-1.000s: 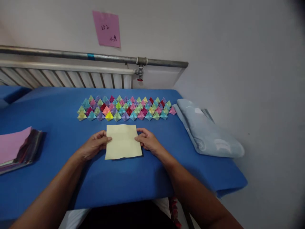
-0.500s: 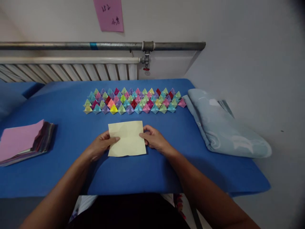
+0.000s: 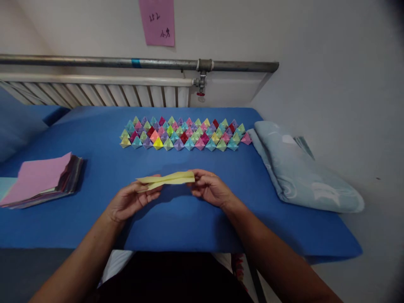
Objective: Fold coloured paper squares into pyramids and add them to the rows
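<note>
A pale yellow sheet of paper (image 3: 172,179) is held up between my two hands, tipped nearly edge-on to my view, with a crease along its length. My left hand (image 3: 134,200) grips its left end, thumb above and fingers underneath. At the other end my right hand (image 3: 210,187) pinches the paper, its fingertips partly hidden behind the sheet. Beyond the hands, rows of small folded paper pieces (image 3: 179,144) in many colours stand on the blue table cover (image 3: 176,231).
On the left lies a stack of coloured paper (image 3: 47,174) with a pink sheet on top. A folded light-blue blanket (image 3: 303,172) rests on the right by the wall. Behind the table are a radiator (image 3: 126,94) and a metal pipe (image 3: 94,62). A pink note (image 3: 158,21) hangs above.
The yellow sheet was facing me, nearly flat; now it is tilted almost edge-on and bent along its crease. My left hand has turned palm-up beneath it. The view has shifted slightly left.
</note>
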Action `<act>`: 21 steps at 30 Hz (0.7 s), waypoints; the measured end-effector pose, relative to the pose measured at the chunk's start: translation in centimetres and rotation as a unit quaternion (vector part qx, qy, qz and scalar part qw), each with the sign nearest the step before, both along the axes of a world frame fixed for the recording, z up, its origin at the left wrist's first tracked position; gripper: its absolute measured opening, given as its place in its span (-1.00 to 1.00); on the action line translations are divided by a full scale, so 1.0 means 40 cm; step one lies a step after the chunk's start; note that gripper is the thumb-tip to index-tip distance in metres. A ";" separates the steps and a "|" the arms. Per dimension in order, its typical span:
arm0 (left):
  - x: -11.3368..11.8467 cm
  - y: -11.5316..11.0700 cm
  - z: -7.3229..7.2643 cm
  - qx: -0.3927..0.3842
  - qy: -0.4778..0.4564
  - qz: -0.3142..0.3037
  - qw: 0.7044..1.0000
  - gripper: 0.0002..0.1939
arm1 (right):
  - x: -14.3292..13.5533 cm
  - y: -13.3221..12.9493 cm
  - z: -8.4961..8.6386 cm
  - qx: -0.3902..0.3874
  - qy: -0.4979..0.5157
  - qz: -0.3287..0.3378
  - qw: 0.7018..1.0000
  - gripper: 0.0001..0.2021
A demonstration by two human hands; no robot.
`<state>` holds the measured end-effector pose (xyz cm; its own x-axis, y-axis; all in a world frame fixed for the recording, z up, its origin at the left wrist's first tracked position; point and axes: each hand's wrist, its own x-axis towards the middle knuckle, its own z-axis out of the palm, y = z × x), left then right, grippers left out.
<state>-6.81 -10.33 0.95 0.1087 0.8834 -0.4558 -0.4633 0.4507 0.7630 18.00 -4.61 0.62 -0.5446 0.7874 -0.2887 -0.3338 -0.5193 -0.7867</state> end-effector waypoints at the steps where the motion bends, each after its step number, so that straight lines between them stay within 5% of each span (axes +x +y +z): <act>1: -0.006 -0.007 -0.001 0.009 -0.011 -0.008 1.000 -0.79 | -0.003 -0.003 0.001 0.013 0.007 -0.009 1.000 -0.73; 7: -0.004 -0.018 0.004 0.031 0.032 -0.029 0.999 -0.62 | -0.024 -0.009 -0.027 0.064 -0.081 -0.067 0.992 -0.74; 13: 0.051 0.015 -0.003 0.018 0.261 -0.032 0.965 -0.65 | -0.024 -0.017 -0.040 0.091 -0.192 -0.096 0.973 -0.77; 16: 0.051 0.033 -0.014 0.018 0.362 -0.057 0.930 -0.63 | -0.024 -0.027 -0.037 0.098 -0.243 -0.099 0.960 -0.60; 19: 0.031 0.045 -0.021 0.032 0.511 -0.086 0.854 -0.66 | -0.026 -0.041 -0.033 0.120 -0.284 -0.084 0.948 -0.33; 21: 0.024 0.040 -0.026 0.082 0.654 -0.083 0.747 -0.76 | -0.028 -0.046 -0.032 0.130 -0.299 -0.073 0.942 -0.29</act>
<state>-5.85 -8.72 -0.07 -0.2207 0.9628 -0.1559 0.7800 0.2702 0.5645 16.87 -6.47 -0.66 -0.2255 0.9279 -0.2969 0.1572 -0.2662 -0.9510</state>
